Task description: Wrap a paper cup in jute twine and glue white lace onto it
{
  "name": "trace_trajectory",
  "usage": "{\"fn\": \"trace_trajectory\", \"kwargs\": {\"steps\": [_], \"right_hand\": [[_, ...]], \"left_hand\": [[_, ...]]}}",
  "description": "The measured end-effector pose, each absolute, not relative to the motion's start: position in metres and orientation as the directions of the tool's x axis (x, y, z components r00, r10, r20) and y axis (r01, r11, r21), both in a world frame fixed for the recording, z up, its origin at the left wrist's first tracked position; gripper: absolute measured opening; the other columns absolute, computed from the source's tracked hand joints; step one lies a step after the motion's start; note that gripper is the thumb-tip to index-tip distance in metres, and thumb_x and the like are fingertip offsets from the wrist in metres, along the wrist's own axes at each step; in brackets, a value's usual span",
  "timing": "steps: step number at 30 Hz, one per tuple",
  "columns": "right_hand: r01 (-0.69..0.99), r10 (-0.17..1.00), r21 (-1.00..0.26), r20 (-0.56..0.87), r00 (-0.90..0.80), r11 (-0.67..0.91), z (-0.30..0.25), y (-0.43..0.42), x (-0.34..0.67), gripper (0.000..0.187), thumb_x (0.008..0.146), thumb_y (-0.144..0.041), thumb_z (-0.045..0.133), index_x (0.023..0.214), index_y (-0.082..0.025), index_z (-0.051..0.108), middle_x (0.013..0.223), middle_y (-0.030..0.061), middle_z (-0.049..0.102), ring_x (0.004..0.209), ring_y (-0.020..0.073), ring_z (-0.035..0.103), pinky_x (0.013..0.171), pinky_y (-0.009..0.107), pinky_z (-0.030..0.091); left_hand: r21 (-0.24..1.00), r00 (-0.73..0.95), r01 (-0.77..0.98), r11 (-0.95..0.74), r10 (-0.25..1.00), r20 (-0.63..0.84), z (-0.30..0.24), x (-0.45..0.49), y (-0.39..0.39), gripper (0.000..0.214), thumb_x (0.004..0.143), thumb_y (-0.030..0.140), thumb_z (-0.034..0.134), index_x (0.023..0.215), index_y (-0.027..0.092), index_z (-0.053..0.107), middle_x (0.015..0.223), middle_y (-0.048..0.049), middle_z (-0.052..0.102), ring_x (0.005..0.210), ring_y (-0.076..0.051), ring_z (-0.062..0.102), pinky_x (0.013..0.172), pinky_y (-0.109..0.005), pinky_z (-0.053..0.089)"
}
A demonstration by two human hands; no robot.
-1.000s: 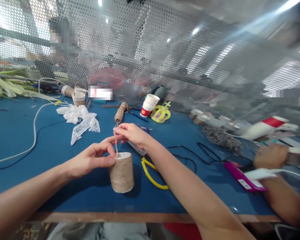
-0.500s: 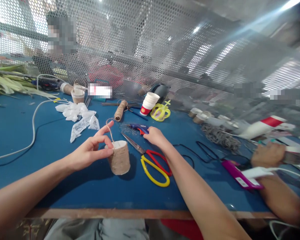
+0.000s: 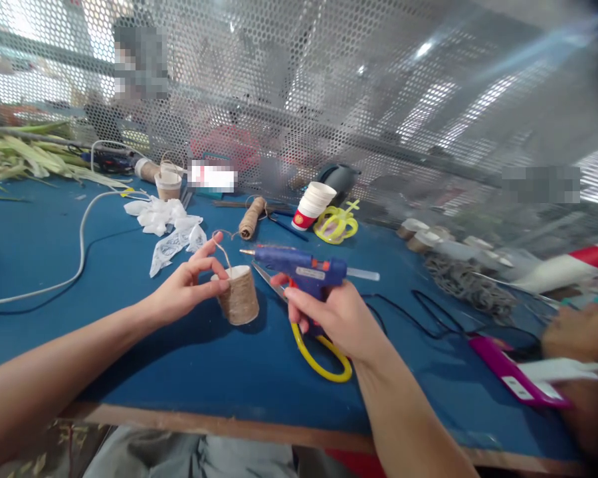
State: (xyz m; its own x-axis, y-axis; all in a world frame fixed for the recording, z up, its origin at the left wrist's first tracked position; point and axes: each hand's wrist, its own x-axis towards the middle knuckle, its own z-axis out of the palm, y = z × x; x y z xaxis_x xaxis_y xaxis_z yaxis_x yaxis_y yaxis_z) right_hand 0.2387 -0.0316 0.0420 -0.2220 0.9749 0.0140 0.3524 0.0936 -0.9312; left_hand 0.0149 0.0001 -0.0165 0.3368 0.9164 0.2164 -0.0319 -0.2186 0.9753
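Note:
With thumb and fingers pinched on its rim, my left hand [image 3: 192, 285] holds a small paper cup [image 3: 239, 297] wrapped in brown twine, tilted above the table. A loose strand of twine [image 3: 222, 251] rises from the cup's rim and passes over my raised index finger. My right hand [image 3: 336, 315] grips a blue hot glue gun [image 3: 299, 264] by its handle, nozzle pointing left above the cup; a clear glue stick [image 3: 363, 273] juts from its back. Scissors with yellow and red handles [image 3: 323, 362] lie under the right hand, partly hidden by it.
Behind are a twine roll [image 3: 252, 218], stacked paper cups [image 3: 313, 204], a yellow crown-shaped piece [image 3: 336, 224] and white lace [image 3: 172, 229]. A purple power strip [image 3: 515, 372] and a co-worker's blurred hand [image 3: 575, 332] are at right. A white cable [image 3: 82, 249] crosses the left side.
My right hand has lifted the glue gun off the table and brought it over the scissors, close to the cup. My left hand still holds the cup. The view has shifted slightly.

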Motion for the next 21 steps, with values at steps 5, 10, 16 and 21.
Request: {"fn": "trace_trajectory", "kwargs": {"steps": [5,10,16,21], "right_hand": [[0.647,0.981,-0.741,0.089,-0.171,0.18,0.036,-0.047,0.238,0.024,0.079,-0.036,0.054,0.065,-0.017,0.059,0.046,-0.0011,0.055,0.041,0.013,0.053,0.045,0.027,0.047],[0.743,0.911,-0.532,0.304,-0.279,0.406,0.044,-0.051,0.233,0.011,0.076,-0.025,0.053,0.071,-0.02,0.061,0.061,0.003,0.065,0.058,0.0184,0.063,0.061,0.031,0.052],[0.718,0.919,-0.574,0.27,-0.289,0.394,0.043,-0.053,0.229,0.01,0.078,-0.023,0.052,0.073,-0.02,0.06,0.062,0.0013,0.065,0.054,0.0153,0.061,0.056,0.026,0.051],[0.709,0.919,-0.586,0.28,-0.277,0.392,0.039,-0.053,0.23,0.01,0.078,-0.024,0.053,0.073,-0.019,0.06,0.065,0.0018,0.065,0.056,0.0152,0.061,0.06,0.026,0.052]], "left_hand": [[0.977,0.308,0.006,-0.211,0.93,0.199,-0.02,0.014,0.003,0.016,0.073,0.035,0.066,0.071,0.021,0.059,0.153,-0.001,0.017,0.141,-0.023,0.008,0.113,-0.043,0.008],[0.978,0.301,0.02,-0.207,0.934,0.192,-0.019,0.015,0.002,0.016,0.075,0.035,0.064,0.072,0.021,0.057,0.153,-0.0023,0.017,0.141,-0.024,0.008,0.113,-0.045,0.008],[0.977,0.319,0.041,-0.212,0.929,0.188,-0.017,0.015,0.0,0.017,0.076,0.035,0.063,0.072,0.02,0.057,0.153,-0.0021,0.015,0.141,-0.025,0.009,0.113,-0.045,0.006],[0.977,0.324,0.056,-0.208,0.929,0.179,-0.016,0.014,-0.001,0.017,0.076,0.035,0.062,0.072,0.02,0.057,0.153,-0.0014,0.017,0.14,-0.026,0.01,0.113,-0.045,0.007]]}}
